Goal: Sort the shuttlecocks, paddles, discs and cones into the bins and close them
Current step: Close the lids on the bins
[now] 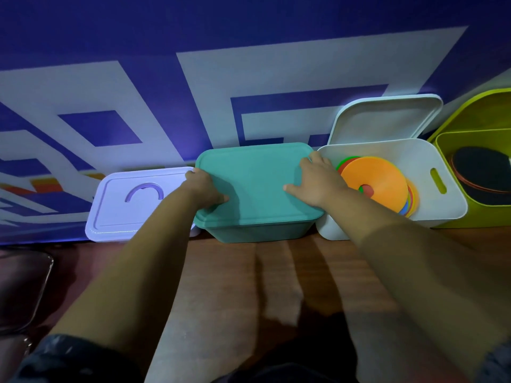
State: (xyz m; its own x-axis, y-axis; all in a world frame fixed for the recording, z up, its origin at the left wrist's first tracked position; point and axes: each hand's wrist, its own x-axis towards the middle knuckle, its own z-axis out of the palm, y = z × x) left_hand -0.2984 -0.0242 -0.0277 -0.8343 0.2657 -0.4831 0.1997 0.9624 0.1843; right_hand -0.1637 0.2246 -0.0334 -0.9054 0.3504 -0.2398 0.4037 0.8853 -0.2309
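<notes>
A teal lid [257, 183] lies on top of the teal bin [260, 233] in the middle of the row. My left hand [206, 189] grips the lid's left edge, thumb on top. Along the lid's right edge my right hand [315, 179] holds on the same way, fingers over the rim. To the left stands a lavender bin with its lid [132, 205] on. To the right, an open white bin [431, 172] holds several flat discs, an orange disc [378, 181] on top. Its white lid [387, 117] leans against the wall behind it.
A lime-green bin [475, 219] at the far right holds dark round paddles [486, 172]. All bins stand on a brown wooden table [249, 286] against a blue and white patterned wall. A dark chair edge [25, 286] shows at the lower left.
</notes>
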